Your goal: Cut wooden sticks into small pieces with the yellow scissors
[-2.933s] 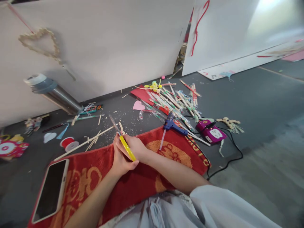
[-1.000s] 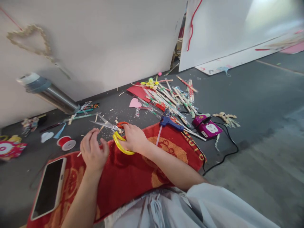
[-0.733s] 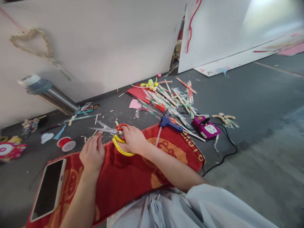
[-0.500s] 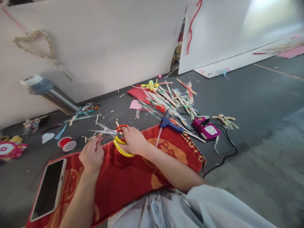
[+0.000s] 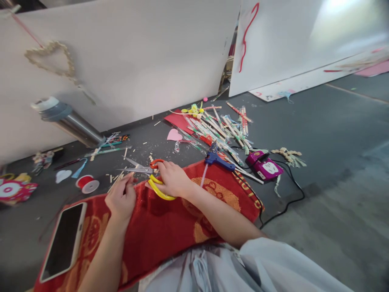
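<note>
Parted blades beside curled left fingers

We count one pair of steel scissors with an orange-red and a yellow plastic loop, over the far edge of the red cotton towel with orange patterns laid on the grey desk. Also single are the white-framed, dark-screened phone at the towel's left end, the blue plastic glue gun across its far edge, the purple boxy power socket past its far right corner, the spool of red ribbon outside the far left corner, and the steel cylindrical flask near the desk's back edge. Paper hearts number two: one pink, one white.

Our right hand comes in from the right, forearm slanting over the towel, fingers wrapped round the scissor loops; the blades point left, spread apart. Our left hand rises from the near edge, wrist raised, fingers curled together just beside the blades.

We cannot tell whether those fingers pinch anything. The hand partly hides the thin pale wooden sticks behind it, and the heap of plastic-wrapped sticks overlaps too much to count.
</note>
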`<state>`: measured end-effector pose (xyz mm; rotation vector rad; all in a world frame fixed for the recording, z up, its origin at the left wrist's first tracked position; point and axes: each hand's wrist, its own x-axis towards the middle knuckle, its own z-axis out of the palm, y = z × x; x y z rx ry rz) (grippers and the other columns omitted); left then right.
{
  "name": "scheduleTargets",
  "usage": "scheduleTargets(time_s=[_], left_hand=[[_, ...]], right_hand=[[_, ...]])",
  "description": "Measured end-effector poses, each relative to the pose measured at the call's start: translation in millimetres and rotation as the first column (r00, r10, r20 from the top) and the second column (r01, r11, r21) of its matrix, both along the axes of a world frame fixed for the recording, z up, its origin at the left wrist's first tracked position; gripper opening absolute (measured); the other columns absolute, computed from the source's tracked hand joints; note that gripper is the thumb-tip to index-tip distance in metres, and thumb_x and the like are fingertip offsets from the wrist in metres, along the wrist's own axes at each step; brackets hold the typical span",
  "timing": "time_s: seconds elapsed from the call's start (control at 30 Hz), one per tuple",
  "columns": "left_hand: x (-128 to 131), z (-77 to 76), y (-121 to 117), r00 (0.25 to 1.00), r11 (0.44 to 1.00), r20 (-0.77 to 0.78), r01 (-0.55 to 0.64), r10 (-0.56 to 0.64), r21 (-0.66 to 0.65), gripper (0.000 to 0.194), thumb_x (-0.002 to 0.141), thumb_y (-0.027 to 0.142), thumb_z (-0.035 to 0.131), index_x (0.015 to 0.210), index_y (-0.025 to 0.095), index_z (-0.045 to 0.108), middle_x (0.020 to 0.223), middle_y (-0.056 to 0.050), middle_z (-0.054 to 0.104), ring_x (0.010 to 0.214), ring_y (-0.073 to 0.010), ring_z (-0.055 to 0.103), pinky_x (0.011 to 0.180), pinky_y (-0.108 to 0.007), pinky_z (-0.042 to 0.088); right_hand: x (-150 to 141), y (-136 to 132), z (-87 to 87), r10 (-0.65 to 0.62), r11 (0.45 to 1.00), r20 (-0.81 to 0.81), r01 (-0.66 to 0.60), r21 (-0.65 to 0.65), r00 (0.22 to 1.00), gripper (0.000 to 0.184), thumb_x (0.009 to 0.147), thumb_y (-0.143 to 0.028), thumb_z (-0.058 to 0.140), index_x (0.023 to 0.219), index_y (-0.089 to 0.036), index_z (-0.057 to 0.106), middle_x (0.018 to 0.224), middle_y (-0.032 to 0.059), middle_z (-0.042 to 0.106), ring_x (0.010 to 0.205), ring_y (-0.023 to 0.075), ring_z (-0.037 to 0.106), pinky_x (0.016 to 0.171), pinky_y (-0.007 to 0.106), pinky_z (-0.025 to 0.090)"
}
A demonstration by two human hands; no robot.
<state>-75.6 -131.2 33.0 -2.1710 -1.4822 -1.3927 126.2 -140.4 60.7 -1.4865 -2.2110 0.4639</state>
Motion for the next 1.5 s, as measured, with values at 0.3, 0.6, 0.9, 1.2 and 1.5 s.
scheduleTargets(time_s=[0.3, 0.6, 0.9, 1.2, 1.5], left_hand=[[1.8, 6.9, -0.6, 0.991, 0.997, -0.128, 0.038, -0.028, 0.072, 0.014, 0.090, 0.020, 0.054, 0.088, 0.018, 0.067, 0.081, -0.006, 0.076, 0.072, -0.0151, 0.071, 0.069, -0.023, 0.052], [1.0, 1.5, -0.9, 0.986, 0.998, -0.159, -0.057, 0.051, -0.028, 0.017, 0.091, 0.027, 0.051, 0.095, 0.018, 0.065, 0.078, -0.005, 0.073, 0.072, -0.0164, 0.069, 0.067, -0.024, 0.049], [3.5, -1.3, -2.8, 0.984, 0.987, -0.167, -0.079, 0.055, -0.140, 0.022, 0.090, 0.029, 0.047, 0.086, 0.017, 0.065, 0.076, -0.005, 0.071, 0.065, -0.0151, 0.065, 0.063, -0.024, 0.047], [3.4, -3.6, -2.9, 0.983, 0.982, -0.169, -0.095, 0.067, -0.163, 0.023, 0.091, 0.031, 0.045, 0.085, 0.017, 0.063, 0.076, -0.006, 0.070, 0.064, -0.0152, 0.062, 0.062, -0.025, 0.045], [3.6, -4.6, -3.3, 0.978, 0.972, -0.184, -0.138, 0.103, -0.190, 0.025, 0.090, 0.032, 0.043, 0.085, 0.017, 0.063, 0.076, -0.006, 0.069, 0.067, -0.0156, 0.062, 0.064, -0.025, 0.045]], right_hand=[[-3.8, 0.8, 0.7, -0.058, 0.993, -0.076, 0.049, -0.108, 0.995, 0.070, 0.087, -0.071, 0.045, 0.122, -0.013, 0.059, 0.115, 0.0134, 0.070, 0.106, 0.0283, 0.066, 0.091, 0.036, 0.049], [-3.6, -1.0, 4.3, -0.080, 0.984, -0.012, 0.077, -0.159, 0.997, 0.071, 0.088, -0.073, 0.041, 0.121, -0.012, 0.060, 0.114, 0.0148, 0.070, 0.103, 0.0298, 0.068, 0.086, 0.037, 0.051], [-8.1, -2.0, 0.1, -0.027, 0.993, 0.100, 0.038, -0.111, 0.995, 0.073, 0.088, -0.073, 0.039, 0.117, -0.009, 0.060, 0.110, 0.0176, 0.070, 0.102, 0.0301, 0.068, 0.088, 0.038, 0.052], [-7.9, -1.0, -1.1, -0.030, 0.994, 0.118, 0.042, -0.104, 0.993, 0.071, 0.089, -0.072, 0.038, 0.114, -0.010, 0.061, 0.108, 0.0172, 0.070, 0.099, 0.0303, 0.068, 0.085, 0.039, 0.053], [-7.4, -1.3, -2.8, -0.028, 0.995, 0.132, 0.040, -0.090, 0.991, 0.072, 0.089, -0.073, 0.036, 0.113, -0.010, 0.061, 0.107, 0.0158, 0.071, 0.098, 0.0303, 0.069, 0.084, 0.039, 0.053]])
